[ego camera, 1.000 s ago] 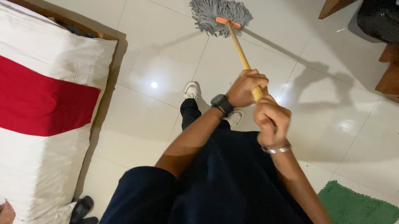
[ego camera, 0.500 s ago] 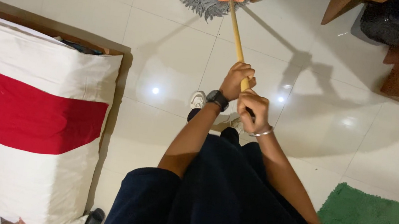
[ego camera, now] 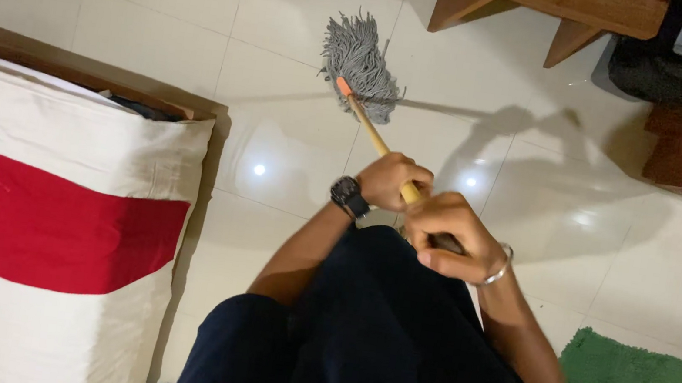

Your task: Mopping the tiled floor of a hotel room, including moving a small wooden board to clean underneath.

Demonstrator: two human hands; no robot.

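**Both hands on the mop handle**

We see our left hand wrapped around the yellow wooden handle of a mop, fingers curled tight about it, with a dark watch on that wrist. Our right hand grips the same handle just behind the left, nearer our body, also closed firmly round it; a thin metal bangle sits on that wrist. The two hands are close together, almost touching.

The handle slants up and to the left from our hands to the mop head, a bundle of grey strings fixed by an orange clamp. The strings lie on the pale tiled floor, well ahead of us, near the legs of wooden furniture along the top edge.

To our left stands a bed with a white cover and a broad red band, in a wooden frame. At lower right a green mat lies on the tiles. Our dark clothing fills the lower middle of the view.
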